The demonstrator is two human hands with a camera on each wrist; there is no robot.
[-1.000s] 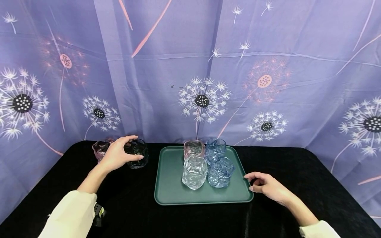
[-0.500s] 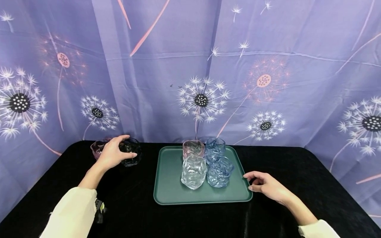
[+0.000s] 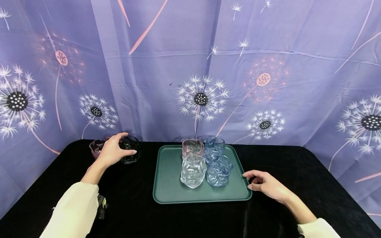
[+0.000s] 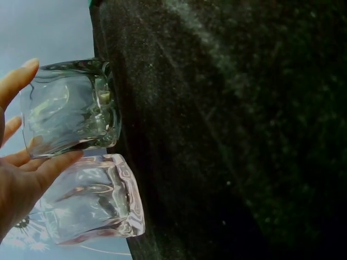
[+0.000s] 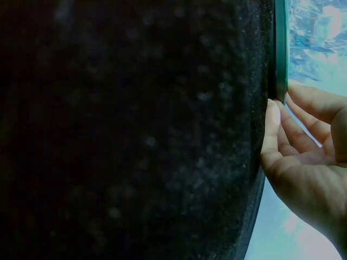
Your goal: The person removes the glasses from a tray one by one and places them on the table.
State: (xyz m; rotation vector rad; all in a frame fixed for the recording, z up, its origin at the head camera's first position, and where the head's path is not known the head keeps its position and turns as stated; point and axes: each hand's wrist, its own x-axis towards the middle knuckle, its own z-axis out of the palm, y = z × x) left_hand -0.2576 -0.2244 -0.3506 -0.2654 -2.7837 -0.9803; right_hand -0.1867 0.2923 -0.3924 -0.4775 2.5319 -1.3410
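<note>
My left hand (image 3: pixel 111 152) grips a dark grey-tinted glass tumbler (image 4: pixel 70 108), thumb on one side and fingers on the other. It stands at the back left of the black-covered table. Right beside it is a pink glass tumbler (image 4: pixel 95 200), partly hidden behind the hand in the head view. My right hand (image 3: pixel 266 184) holds the right rim of a green tray (image 3: pixel 168 190) with thumb and index fingertips, also close up in the right wrist view. On the tray sit a pink glass (image 3: pixel 192 147), a clear glass (image 3: pixel 193 173) and two blue glasses (image 3: pixel 219 172).
A purple curtain (image 3: pixel 157 82) with dandelion prints hangs right behind the table's back edge. Black cloth (image 3: pixel 128 195) covers the table, including the strip between the tumblers and the tray. The glasses on the tray stand close together, right of its middle.
My left hand has moved a little left with the grey tumbler, closer to the pink one. The right hand stays at the tray rim. The whole head view has shifted slightly.
</note>
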